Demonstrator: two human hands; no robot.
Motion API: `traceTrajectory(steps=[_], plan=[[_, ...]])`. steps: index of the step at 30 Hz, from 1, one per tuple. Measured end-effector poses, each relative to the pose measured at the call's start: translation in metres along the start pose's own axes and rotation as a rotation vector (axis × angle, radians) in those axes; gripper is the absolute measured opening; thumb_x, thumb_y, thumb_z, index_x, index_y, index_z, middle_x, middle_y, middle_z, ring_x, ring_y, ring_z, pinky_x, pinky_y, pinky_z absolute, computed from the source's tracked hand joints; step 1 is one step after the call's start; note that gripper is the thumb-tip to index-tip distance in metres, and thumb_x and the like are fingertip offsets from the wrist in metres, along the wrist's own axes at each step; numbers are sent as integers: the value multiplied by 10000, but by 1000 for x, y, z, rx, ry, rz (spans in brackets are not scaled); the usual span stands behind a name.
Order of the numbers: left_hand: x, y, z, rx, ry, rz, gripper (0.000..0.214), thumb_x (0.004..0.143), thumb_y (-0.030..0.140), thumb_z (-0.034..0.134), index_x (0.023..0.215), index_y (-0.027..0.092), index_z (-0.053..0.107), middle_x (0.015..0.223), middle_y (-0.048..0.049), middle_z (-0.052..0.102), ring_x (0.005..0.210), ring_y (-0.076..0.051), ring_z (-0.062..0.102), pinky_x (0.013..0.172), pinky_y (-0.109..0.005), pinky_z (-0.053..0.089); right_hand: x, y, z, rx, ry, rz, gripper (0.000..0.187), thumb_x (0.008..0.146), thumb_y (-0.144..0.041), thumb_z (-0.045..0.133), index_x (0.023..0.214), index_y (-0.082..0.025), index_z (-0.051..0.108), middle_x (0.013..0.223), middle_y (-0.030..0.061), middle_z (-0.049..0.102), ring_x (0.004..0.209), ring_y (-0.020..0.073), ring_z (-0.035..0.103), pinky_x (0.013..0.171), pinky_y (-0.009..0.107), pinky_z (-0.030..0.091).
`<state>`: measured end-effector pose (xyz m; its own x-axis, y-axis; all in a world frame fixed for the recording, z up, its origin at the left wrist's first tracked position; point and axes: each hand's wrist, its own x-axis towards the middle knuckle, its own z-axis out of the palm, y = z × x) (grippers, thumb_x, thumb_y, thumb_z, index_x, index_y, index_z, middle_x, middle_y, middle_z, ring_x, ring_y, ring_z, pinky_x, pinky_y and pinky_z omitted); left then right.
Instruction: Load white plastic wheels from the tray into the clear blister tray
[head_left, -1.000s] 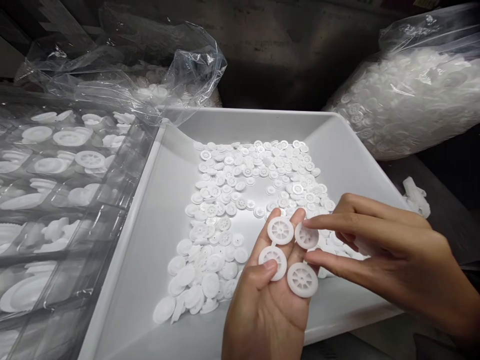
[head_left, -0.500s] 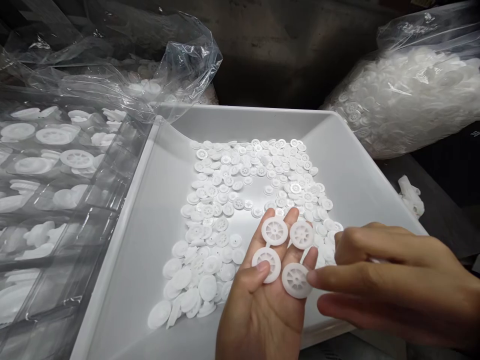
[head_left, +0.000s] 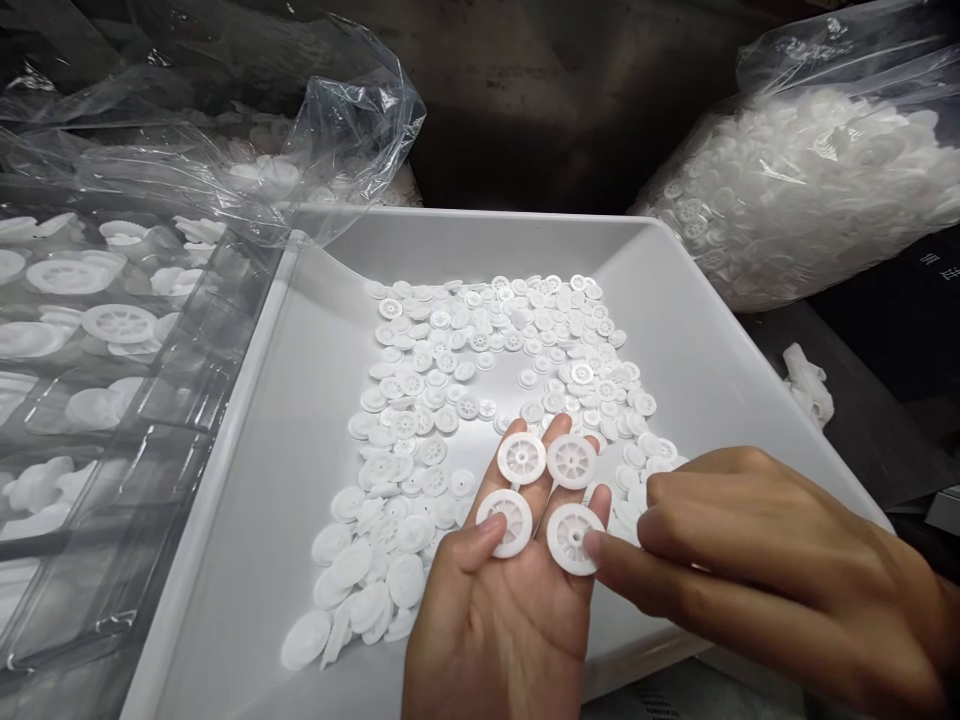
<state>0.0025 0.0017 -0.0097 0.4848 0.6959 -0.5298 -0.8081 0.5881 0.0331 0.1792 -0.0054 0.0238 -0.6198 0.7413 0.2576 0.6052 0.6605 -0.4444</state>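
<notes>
My left hand (head_left: 499,620) is palm up with several small white plastic spoked wheels (head_left: 522,458) laid out in a block over the palm and fingers. Its thumb presses on the lower left wheel (head_left: 504,523). From the right, my right hand (head_left: 765,570) reaches over, one fingertip touching the right edge of the lower right wheel (head_left: 574,539). Its other fingers are curled in; whatever they may hold is hidden. Below both hands lies a grey-white plastic tray (head_left: 247,520) with many loose white wheels (head_left: 405,580) spread across its floor.
Clear divided packaging (head_left: 142,430) filled with white parts stands along the left. Behind it is a crumpled clear plastic bag (head_left: 352,130). A full clear bag of white wheels (head_left: 810,190) leans at the back right, and a white crumpled piece (head_left: 808,385) lies beside the tray.
Both hands and the whole scene sit slightly further left in view. The wheels stay in my left hand, and my right fingertip remains at the lower right wheel.
</notes>
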Motion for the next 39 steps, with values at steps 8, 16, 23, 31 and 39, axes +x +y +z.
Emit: traceTrajectory(steps=[8,16,23,31,39], plan=[[0,1,-4,13,-17,15,679,924,228,550,1577,177,368,1329,-135,718,1311,-269,626,1159,-395,468,-3,-3,2,45,17,49,325,1039,-93,405,736,-193,468,645,-55,353,515,83,364,475,300,354],[2,1,-4,36,-56,24,664,933,223,529,1576,162,372,1407,-138,677,1346,-277,595,1202,-419,417,0,-3,3,115,-2,84,304,1023,-102,452,745,-214,400,660,-67,296,514,82,314,467,311,291],[-2,1,-4,119,-44,36,656,925,238,533,1562,158,397,1500,-137,599,1407,-288,534,1229,-441,369,0,1,0,3,-17,-23,314,1040,-71,375,778,-176,513,685,-40,369,568,101,346,502,321,284],[2,1,-2,92,-30,69,590,927,220,523,1513,165,477,1451,-127,644,1376,-270,567,1185,-400,433,0,-2,-2,-92,-20,-60,423,1095,-106,233,852,-159,575,695,-14,483,572,116,402,509,311,320],[4,-2,-2,45,27,122,511,895,164,534,1400,147,607,1331,-146,722,1253,-281,668,1073,-394,544,-8,14,-31,-66,237,216,85,1046,-254,587,1049,-232,669,813,4,647,691,111,618,621,237,499]])
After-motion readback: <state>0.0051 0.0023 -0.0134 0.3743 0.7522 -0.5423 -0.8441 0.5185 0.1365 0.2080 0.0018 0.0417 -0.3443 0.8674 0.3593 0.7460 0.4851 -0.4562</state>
